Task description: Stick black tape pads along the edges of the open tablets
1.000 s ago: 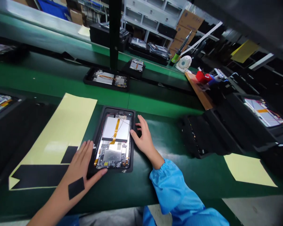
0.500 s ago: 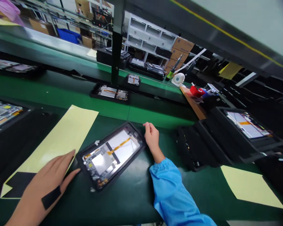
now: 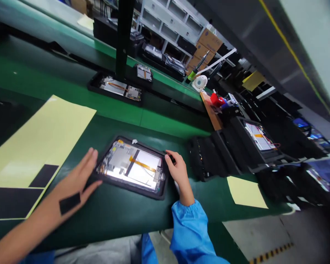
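An opened tablet, its battery, circuit boards and orange ribbon cable exposed, lies in a black tray on the green bench. My left hand is at the tray's left end, fingers stretched and thumb apart, holding nothing. A black tape piece sticks to the back of that hand near the wrist. At the tray's upper right corner, my right hand has its fingers and thumb closed on the rim. Left of the tray is a yellow backing sheet bearing black tape strips.
Black trays lean in a stack at right, an opened tablet on top. Beside them lies a smaller yellow sheet. Behind stand a tray with a tablet, a dark post and a white fan. A shelf overhangs the upper right.
The tray with the tablet has turned clockwise, its right end now nearer me. My right hand has closed on its corner. The view has shifted and tilted to the right.
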The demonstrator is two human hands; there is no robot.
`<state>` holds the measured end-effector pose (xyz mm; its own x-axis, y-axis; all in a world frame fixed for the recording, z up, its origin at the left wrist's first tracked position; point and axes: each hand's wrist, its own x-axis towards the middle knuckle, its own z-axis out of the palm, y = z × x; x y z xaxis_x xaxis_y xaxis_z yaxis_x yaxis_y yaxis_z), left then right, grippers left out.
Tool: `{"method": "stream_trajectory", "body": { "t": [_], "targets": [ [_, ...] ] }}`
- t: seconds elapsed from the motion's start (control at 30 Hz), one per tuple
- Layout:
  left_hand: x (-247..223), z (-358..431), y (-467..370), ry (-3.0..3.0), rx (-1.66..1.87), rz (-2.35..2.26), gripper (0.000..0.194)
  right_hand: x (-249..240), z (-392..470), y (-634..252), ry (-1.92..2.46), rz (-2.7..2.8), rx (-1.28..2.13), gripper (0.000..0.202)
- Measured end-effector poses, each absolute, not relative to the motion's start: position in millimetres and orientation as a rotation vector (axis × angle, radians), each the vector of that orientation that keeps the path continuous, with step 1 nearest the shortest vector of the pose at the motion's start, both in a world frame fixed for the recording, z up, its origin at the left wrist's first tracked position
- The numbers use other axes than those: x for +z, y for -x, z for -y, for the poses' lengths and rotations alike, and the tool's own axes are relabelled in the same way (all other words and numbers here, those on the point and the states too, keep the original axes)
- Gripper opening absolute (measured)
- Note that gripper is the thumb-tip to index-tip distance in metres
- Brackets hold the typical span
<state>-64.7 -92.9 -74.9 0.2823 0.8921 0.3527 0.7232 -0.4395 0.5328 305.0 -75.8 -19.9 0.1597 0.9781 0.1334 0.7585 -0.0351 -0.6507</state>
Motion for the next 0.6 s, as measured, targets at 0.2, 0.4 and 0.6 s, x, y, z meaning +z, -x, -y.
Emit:
{"method": "stream_trajectory", "body": {
  "t": [0.2, 0.4, 0.6],
  "targets": [
    [-58, 90, 50, -2.185, 0.807, -1.649, 0.068, -29, 137, -282, 1.927, 1.453, 0.427, 0.035],
    [-60, 126, 33, -2.006, 0.926, -1.391, 0.081, -24, 177, -227, 1.871, 1.282, 0.761, 0.033],
    [-41, 129, 58, -2.149, 1.027, -1.489, 0.04, -7, 194, -201, 1.813, 1.589, 0.867, 0.045]
  ]
}}
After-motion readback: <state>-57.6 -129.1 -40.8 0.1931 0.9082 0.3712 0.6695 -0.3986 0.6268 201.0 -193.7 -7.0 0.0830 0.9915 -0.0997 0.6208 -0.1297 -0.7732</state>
